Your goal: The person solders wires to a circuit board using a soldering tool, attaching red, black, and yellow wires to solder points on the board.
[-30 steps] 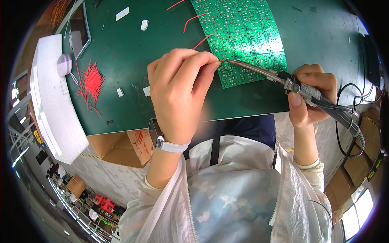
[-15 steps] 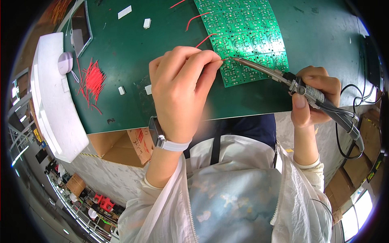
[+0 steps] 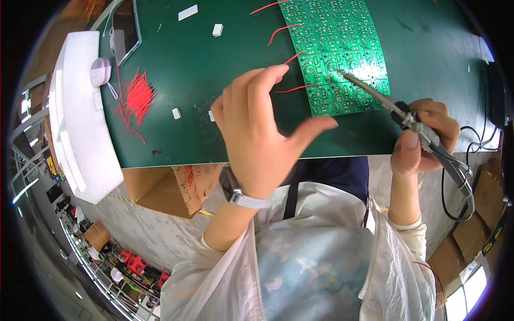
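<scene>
Four red wires (image 3: 296, 89) jut leftward from the green circuit board (image 3: 342, 48); lowest runs nearly crosswise. Our left hand (image 3: 258, 123), nearer, is spread wide, nothing held, that wire showing between forefinger and thumb. We grip the soldering iron (image 3: 409, 121) in our right hand (image 3: 420, 159), tip over board.

Lying on a dark green tabletop (image 3: 176, 143): a green circuit-board panel (image 3: 334, 45), heaped red wires (image 3: 139, 99), small white blocks (image 3: 217, 30) and a smartphone (image 3: 126, 29).
</scene>
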Tool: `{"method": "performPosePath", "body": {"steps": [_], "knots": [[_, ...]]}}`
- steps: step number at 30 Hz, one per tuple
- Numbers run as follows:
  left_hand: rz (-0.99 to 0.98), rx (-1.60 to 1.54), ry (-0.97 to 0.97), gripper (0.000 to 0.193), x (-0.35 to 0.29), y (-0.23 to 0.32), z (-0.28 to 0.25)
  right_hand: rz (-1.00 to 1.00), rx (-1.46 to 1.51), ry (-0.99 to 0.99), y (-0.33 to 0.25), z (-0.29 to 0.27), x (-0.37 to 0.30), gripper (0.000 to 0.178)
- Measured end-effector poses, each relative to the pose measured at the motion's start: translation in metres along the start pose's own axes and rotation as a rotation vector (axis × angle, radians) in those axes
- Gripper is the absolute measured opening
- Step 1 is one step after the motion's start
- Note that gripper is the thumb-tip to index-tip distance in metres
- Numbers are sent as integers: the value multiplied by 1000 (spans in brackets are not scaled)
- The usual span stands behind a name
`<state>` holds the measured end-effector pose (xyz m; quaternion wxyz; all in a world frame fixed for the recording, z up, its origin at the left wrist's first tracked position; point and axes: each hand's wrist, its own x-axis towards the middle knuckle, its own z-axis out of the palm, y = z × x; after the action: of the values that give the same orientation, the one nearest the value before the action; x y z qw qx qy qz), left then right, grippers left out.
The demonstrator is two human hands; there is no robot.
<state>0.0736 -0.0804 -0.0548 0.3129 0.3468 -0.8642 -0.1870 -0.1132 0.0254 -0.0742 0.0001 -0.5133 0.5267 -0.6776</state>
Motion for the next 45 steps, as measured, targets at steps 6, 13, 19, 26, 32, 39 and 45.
{"method": "performPosePath", "body": {"steps": [6,13,19,26,32,39,45], "knots": [[-79,168,89,70,-7,5,14,13,-106,85,0,-1,1,33],[-169,304,49,7,-17,-65,-97,37,-92,146,-1,2,-1,30],[18,601,-298,10,-32,-127,-178,6,-110,105,1,0,-3,30],[80,554,-475,9,-19,-136,-175,23,-139,114,-1,2,-1,29],[47,342,-256,11,-26,-78,-128,94,-4,120,-9,0,0,29],[152,-108,-78,17,-4,-6,-18,215,57,-23,-22,-6,-1,29],[196,-7,-89,20,7,-3,-5,149,110,15,-14,0,-7,31]]}}
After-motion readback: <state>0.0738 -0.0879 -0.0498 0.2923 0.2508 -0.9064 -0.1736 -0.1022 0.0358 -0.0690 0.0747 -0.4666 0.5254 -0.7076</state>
